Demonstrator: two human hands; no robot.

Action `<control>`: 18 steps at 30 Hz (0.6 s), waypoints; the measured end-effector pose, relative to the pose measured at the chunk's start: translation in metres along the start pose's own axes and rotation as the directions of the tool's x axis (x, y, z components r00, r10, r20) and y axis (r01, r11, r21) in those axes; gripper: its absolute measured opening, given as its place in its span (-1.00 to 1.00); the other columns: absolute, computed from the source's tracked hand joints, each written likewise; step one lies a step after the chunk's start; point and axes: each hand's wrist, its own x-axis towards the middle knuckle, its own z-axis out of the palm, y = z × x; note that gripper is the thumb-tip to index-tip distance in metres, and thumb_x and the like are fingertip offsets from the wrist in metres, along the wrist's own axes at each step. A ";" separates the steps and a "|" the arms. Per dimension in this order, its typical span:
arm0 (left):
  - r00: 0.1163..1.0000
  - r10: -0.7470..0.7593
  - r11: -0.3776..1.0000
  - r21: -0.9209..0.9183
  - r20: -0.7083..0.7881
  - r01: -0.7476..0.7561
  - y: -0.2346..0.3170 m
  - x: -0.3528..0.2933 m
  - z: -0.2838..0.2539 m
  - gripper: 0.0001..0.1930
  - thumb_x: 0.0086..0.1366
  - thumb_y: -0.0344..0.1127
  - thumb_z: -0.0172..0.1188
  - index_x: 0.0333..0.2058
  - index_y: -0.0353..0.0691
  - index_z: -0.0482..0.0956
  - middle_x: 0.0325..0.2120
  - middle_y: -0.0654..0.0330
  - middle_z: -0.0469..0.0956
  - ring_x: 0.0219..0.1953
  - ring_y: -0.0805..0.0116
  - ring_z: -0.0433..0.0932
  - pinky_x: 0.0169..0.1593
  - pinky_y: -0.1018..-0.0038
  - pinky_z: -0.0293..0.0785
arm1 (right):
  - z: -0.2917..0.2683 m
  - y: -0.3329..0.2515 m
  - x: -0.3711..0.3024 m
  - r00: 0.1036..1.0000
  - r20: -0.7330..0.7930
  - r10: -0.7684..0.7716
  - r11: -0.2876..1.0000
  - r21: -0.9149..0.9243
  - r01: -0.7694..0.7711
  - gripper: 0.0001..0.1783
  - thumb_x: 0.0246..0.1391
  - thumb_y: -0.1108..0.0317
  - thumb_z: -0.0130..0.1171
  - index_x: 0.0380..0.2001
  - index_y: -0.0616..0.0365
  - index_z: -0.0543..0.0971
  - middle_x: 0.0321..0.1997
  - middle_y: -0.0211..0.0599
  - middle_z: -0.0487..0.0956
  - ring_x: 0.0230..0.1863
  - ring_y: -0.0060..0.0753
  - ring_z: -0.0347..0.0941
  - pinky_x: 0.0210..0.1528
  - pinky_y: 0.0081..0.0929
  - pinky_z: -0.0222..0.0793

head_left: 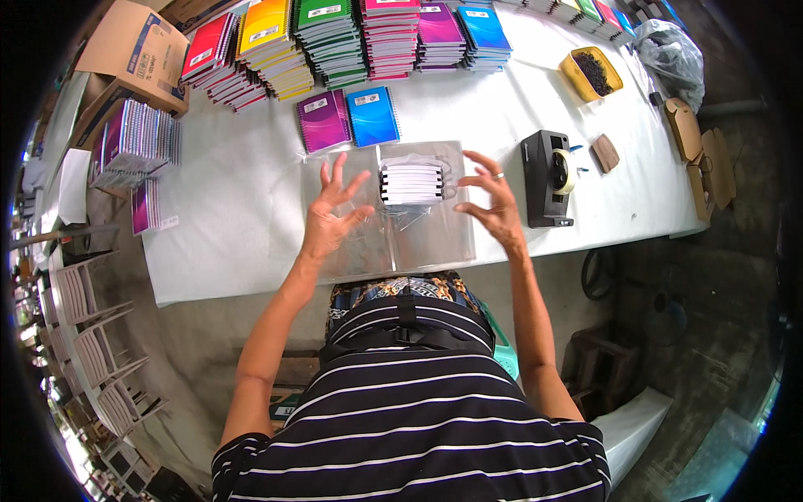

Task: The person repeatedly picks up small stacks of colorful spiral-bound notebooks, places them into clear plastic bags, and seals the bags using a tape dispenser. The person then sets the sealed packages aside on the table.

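Note:
My left hand [333, 213] hovers with fingers spread over the left part of a clear plastic sheet or bag [351, 251] on the table. My right hand [493, 205] is open too, its fingers curved, beside the sheet's right edge. Between them lies a small stack of white strips [411, 184] with black marks at both ends; I cannot make out what they are. Neither hand touches the stack. Just beyond the plastic rest a purple spiral notebook [324, 121] and a blue spiral notebook [373, 115], side by side.
Tall piles of coloured notebooks [328, 38] line the far edge. A black tape dispenser [545, 180], a brown block [604, 154] and a yellow tub [591, 74] of dark bits stand right. Left are a notebook stack [138, 142] and a cardboard box [138, 54].

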 end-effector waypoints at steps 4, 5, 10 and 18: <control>0.989 0.137 0.965 0.216 0.052 -0.145 -0.011 0.005 0.018 -0.46 -0.10 -0.33 0.50 -0.06 0.26 0.66 0.39 0.30 0.07 0.47 0.07 -0.29 0.44 0.08 -0.11 | 0.036 0.009 -0.004 0.999 0.034 0.018 1.000 0.008 -0.018 -0.41 -0.34 0.15 0.52 -0.07 -0.18 0.66 0.34 -0.31 0.31 0.39 -0.15 0.11 0.36 0.00 0.12; 0.985 0.160 0.952 0.256 0.060 -0.170 -0.011 0.006 0.019 -0.44 -0.11 -0.35 0.49 -0.06 0.29 0.65 0.39 0.31 0.08 0.47 0.05 -0.28 0.44 0.07 -0.09 | 0.041 0.010 -0.005 0.999 0.037 0.025 0.999 0.024 -0.026 -0.38 -0.33 0.13 0.52 -0.05 -0.17 0.65 0.34 -0.29 0.31 0.38 -0.13 0.12 0.36 0.00 0.11; 0.969 0.219 0.889 0.385 0.117 -0.248 -0.005 0.018 0.021 -0.40 -0.16 -0.38 0.49 -0.06 0.33 0.65 0.39 0.33 0.07 0.46 0.01 -0.25 0.44 0.06 -0.06 | 0.048 0.008 -0.009 1.000 -0.003 0.008 1.000 -0.019 -0.008 -0.34 -0.33 0.18 0.53 0.00 -0.15 0.61 0.35 -0.23 0.28 0.37 -0.10 0.13 0.36 -0.02 0.12; 0.972 0.207 0.874 0.426 0.108 -0.233 0.002 0.023 0.021 -0.37 -0.20 -0.16 0.53 -0.03 0.38 0.63 0.41 0.32 -0.01 0.46 -0.01 -0.24 0.42 0.01 -0.03 | 0.066 0.002 -0.007 0.989 -0.145 -0.015 1.000 -0.025 0.012 -0.28 -0.40 0.30 0.54 0.00 -0.25 0.61 0.39 -0.21 0.21 0.33 -0.03 0.14 0.31 -0.09 0.20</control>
